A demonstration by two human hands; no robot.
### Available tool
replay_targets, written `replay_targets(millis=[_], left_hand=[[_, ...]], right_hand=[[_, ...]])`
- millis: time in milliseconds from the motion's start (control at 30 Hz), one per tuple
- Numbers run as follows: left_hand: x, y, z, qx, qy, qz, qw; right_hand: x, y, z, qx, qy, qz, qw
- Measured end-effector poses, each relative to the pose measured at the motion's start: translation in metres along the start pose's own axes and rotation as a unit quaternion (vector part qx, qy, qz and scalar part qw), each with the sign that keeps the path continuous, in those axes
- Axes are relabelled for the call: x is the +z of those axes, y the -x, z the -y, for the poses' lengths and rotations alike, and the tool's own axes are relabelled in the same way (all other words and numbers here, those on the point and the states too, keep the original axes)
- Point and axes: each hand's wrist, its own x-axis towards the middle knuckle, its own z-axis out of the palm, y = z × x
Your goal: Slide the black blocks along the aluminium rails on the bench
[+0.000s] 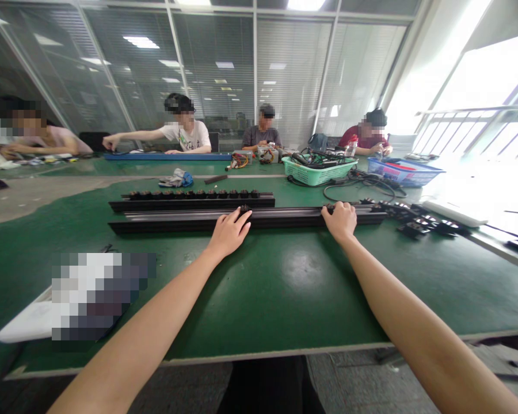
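A long black metal rail (285, 222) with a silvery channel along its top lies across the table before me. My left hand (231, 234) is at its middle, its fingers closed around a small black block (244, 209) in the channel. Farther right, my right hand (342, 221) curls over the rail, gripping another small black block (328, 207), mostly hidden by the fingers. Behind lies a second black rail (190, 203), with a row of several black blocks (168, 195) along it. More loose black blocks (415, 227) are scattered beyond the rail's right end.
A green basket (317, 174) of cables and a blue basket (406, 174) stand at the back right, with loose black cables (371, 183) nearby. Blue-grey gloves (176, 178) lie behind the rails. A white object (30, 322), partly blurred, is front left. Several people sit across the table.
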Motion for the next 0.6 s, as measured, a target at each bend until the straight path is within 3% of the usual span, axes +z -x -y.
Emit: replay_targets(millis=[600], left_hand=[[0.0004,-0.0001,0.0002,0.003,0.005,0.000,1.000]], right_hand=[[-0.0015,-0.0046,-0.0073,0.015,0.014,0.008,1.000]])
